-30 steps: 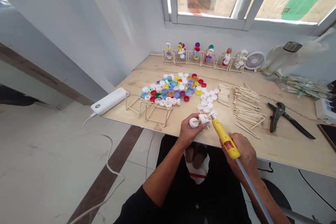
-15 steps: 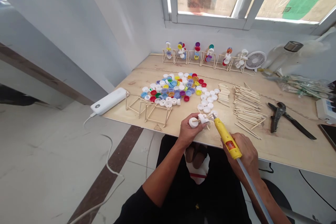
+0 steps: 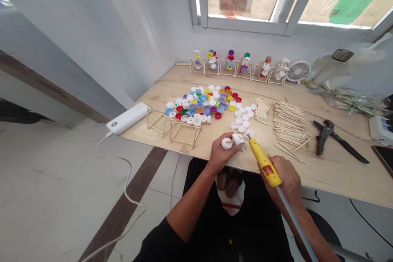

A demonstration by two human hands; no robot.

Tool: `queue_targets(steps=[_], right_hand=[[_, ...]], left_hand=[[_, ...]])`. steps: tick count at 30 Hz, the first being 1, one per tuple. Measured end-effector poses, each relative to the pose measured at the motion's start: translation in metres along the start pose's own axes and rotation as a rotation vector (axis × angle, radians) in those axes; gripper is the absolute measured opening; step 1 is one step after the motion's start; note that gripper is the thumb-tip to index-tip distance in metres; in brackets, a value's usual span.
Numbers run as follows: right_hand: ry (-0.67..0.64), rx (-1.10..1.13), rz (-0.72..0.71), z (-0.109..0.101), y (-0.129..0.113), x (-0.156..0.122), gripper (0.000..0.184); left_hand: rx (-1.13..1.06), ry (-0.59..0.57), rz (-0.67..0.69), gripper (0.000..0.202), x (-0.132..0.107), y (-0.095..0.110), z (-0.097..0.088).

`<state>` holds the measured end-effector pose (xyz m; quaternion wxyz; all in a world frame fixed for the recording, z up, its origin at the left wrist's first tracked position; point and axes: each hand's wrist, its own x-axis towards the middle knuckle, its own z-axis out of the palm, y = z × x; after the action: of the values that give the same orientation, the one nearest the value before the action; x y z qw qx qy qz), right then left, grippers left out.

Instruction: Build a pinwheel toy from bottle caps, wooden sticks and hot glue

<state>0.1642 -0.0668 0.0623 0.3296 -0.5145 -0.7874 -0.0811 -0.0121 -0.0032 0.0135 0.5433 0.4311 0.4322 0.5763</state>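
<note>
My left hand (image 3: pixel 221 153) is closed on an assembly of white bottle caps (image 3: pixel 226 143) joined by thin wooden sticks, held just above the table's front edge. In my right hand (image 3: pixel 286 178) is a yellow hot glue gun (image 3: pixel 263 159), a long translucent glue stick trailing from its back end. The metal nozzle points up and left, close to the sticks at the right end of the assembly; whether it touches them I cannot tell. Just beyond my left hand lie loose white caps (image 3: pixel 241 128). My left fingertips are partly hidden behind the caps.
Mixed coloured caps (image 3: pixel 202 104) cover the table's middle. Stick frames (image 3: pixel 184 134) stand front left, near a white power bank (image 3: pixel 127 118). Wooden sticks (image 3: pixel 288 123) and black-handled cutters (image 3: pixel 325 137) lie right. Finished cap wheels on frames (image 3: pixel 230 63) line the wall beside a small fan (image 3: pixel 298 71).
The glue gun has shifted slightly left, its nozzle nearer the sticks of the cap assembly. My left hand has barely moved.
</note>
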Motion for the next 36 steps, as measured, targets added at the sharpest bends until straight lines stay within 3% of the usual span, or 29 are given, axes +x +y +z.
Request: queue_targets(steps=[7,36], right_hand=[[-0.023,-0.004,0.057,-0.0018,0.0009,-0.0010,0.006],[-0.033,0.029,0.026,0.0022,0.0025,-0.0062,0.006]], left_hand=[[0.018,-0.006,0.012,0.041,0.0002,-0.0010,0.0000],[-0.034,0.016,-0.012,0.039,-0.0002,0.0010,0.0002]])
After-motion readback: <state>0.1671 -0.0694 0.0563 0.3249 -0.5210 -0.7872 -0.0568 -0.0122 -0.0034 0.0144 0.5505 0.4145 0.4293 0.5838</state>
